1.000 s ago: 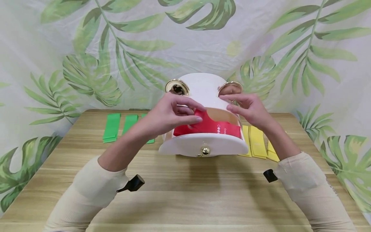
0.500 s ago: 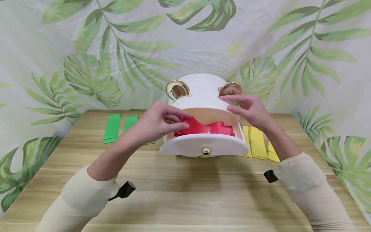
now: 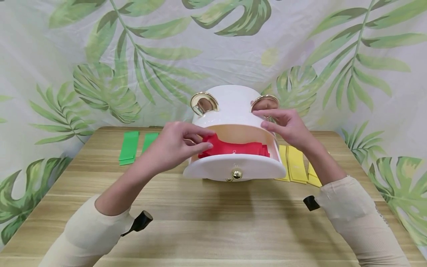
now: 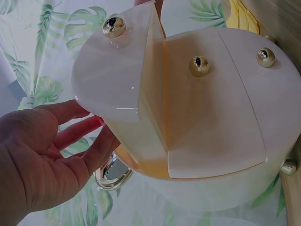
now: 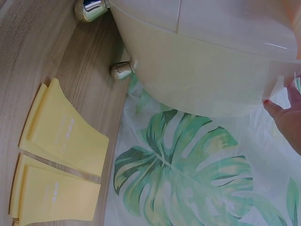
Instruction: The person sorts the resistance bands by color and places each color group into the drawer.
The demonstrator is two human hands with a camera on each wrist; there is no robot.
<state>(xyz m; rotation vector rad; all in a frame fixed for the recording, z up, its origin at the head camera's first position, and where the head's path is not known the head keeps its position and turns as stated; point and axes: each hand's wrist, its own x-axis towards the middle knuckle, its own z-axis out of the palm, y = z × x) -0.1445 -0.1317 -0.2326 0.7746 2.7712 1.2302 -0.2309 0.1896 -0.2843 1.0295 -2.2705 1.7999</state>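
Note:
In the head view a small white drawer cabinet (image 3: 230,100) with two gold ears stands at mid-table, its top drawer (image 3: 213,167) pulled out. Red resistance bands (image 3: 233,147) lie along the drawer, partly hidden by its front. My left hand (image 3: 176,142) pinches their left end between thumb and fingers; the left wrist view shows a sliver of red at those fingertips. My right hand (image 3: 288,128) rests its fairly straight thumb and index finger on the cabinet top by the right gold ear (image 3: 265,102). In the right wrist view that thumb touches the cabinet's side.
Green bands (image 3: 129,146) lie at the table's left, partly behind my left arm. Yellow bands (image 3: 297,163) lie right of the cabinet, beside my right forearm. Lower drawers (image 4: 207,132) with gold knobs are closed. A leaf-print cloth (image 3: 166,55) hangs behind the table.
My left hand has moved left and slightly down, drawing the red band's end to the drawer's left side. The bands now lie lower and flatter. The right hand stays put.

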